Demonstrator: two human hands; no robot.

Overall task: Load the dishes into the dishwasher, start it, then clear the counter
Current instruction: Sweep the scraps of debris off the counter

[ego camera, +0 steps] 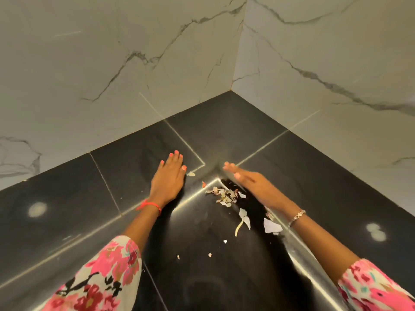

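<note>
A small heap of pale peel scraps (224, 196) lies on the dark stone counter (224, 126) near its back corner. More loose scraps (244, 217) trail toward me, with a few tiny bits (210, 254) nearer still. My left hand (168, 178) lies flat on the counter just left of the heap, fingers straight. My right hand (249, 182) stands on its edge right of the heap, fingers straight and blurred, touching the counter beside the scraps. Neither hand holds anything.
White marble-veined walls (134, 63) meet in a corner behind the counter and close it off at the back and right. Pale grout lines cross the dark tiles. Two light reflections show on the surface, left and right.
</note>
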